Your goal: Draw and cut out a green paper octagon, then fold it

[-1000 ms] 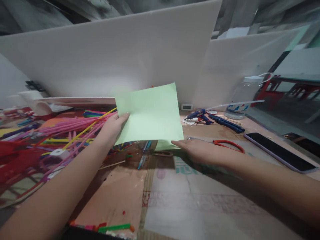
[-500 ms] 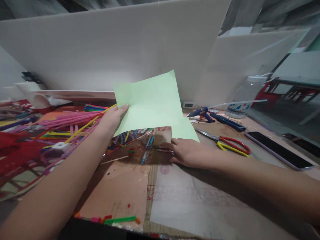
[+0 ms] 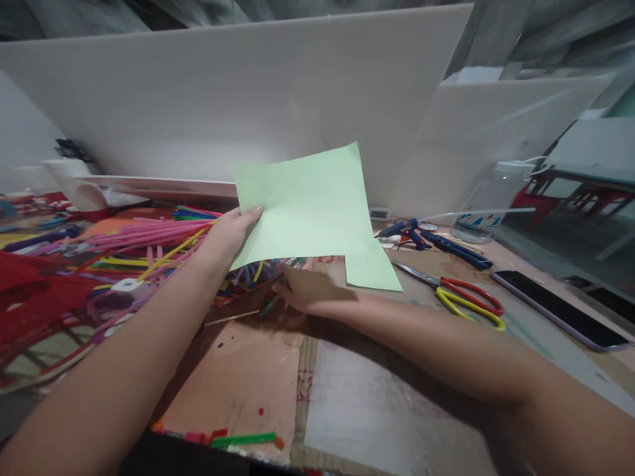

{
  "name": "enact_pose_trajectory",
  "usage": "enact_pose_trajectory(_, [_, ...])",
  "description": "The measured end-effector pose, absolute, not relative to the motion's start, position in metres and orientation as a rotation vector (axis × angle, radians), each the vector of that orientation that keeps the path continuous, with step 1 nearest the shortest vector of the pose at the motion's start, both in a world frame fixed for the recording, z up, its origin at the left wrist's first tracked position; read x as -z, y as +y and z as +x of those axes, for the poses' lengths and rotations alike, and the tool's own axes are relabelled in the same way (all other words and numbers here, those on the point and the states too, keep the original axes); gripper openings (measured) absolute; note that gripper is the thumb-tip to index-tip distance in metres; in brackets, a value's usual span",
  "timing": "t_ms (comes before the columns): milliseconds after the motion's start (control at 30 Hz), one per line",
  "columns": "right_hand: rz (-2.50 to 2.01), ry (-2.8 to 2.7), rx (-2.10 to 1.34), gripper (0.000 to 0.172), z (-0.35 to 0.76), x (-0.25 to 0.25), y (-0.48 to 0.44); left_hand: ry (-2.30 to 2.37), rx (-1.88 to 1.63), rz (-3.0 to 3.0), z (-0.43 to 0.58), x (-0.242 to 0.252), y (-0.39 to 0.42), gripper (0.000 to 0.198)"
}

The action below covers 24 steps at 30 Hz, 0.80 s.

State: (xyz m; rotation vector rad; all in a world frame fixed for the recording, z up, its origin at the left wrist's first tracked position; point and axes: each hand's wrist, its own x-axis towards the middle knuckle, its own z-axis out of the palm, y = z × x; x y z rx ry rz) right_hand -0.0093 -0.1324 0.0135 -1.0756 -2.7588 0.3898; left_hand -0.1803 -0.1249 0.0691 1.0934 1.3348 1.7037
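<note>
Pinched by its left edge in my left hand (image 3: 243, 221), a light green sheet of paper (image 3: 307, 205) is held up above the table. A smaller light green piece of paper (image 3: 372, 268) shows below its lower right corner. My right hand (image 3: 302, 287) reaches left under the sheet, low over the spot where a blue pen lay. Its fingers are blurred and partly hidden, so I cannot tell what they hold. Scissors (image 3: 441, 284) with red and yellow handles lie right of the small piece.
Pink pipe cleaners (image 3: 133, 231) and other coloured ones heap up at the left, near a small white cube (image 3: 129, 287). A blue glue gun (image 3: 404, 230), a dark blue cutter (image 3: 456, 248), a phone (image 3: 555, 307) and a clear bottle (image 3: 489, 201) stand or lie at the right.
My right hand has moved left from the smaller green piece to where the pen lay, which it now covers. My left hand still holds the green sheet; the view has shifted slightly.
</note>
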Motion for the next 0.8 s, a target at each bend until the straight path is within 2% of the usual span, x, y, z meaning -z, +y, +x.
enact_pose_trajectory(67, [-0.938,-2.745,-0.439,0.043,-0.004,-0.014,-0.132,1.352,-1.659,1.108,-0.183,-0.069,-0.126,0.027])
enact_pose_trajectory(167, [-0.606,-2.824,-0.516,0.021,0.02,-0.01,-0.13,1.38,-1.559,1.122,-0.186,-0.068,-0.127,0.023])
enact_pose_trajectory(200, [-0.463,-2.852,-0.527,0.019,0.03,-0.007,-0.129,1.389,-1.526,1.125,-0.187,-0.068,-0.127,0.022])
enact_pose_trajectory(333, [0.056,-2.802,-0.377,0.034,0.058,0.004,-0.126,1.419,-1.458,1.146,-0.188,-0.071,-0.132,0.025])
enact_pose_trajectory(700, [0.14,-2.798,-0.242,0.026,0.052,0.015,-0.124,1.506,-1.394,1.256,-0.19,-0.083,-0.142,0.024])
enact_pose_trajectory(800, [0.101,-2.81,-0.395,0.025,0.047,0.009,-0.126,1.522,-1.399,1.305,-0.192,-0.082,-0.141,0.022])
